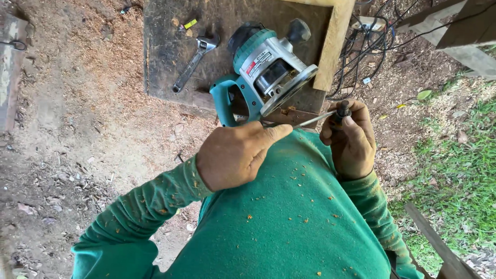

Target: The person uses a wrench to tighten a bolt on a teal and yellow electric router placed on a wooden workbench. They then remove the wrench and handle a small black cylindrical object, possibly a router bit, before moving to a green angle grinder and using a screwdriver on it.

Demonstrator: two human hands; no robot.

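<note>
My right hand (352, 140) grips the dark handle of a thin metal tool (312, 121), a screwdriver or file, whose shaft runs left toward my left hand (233, 154). My left hand is closed around the shaft's tip end, thumb stretched along it. Both hands sit in front of my green, sawdust-flecked shirt. Just beyond them a teal and silver electric router (263, 70) lies on its side on a dark wooden board (165, 46), its round base facing my hands.
An adjustable wrench (194, 62) lies on the board left of the router. A pale wood beam (333, 44) edges the board on the right, with tangled cables (369, 46) behind it. Sawdust-covered dirt lies to the left, grass and planks to the right.
</note>
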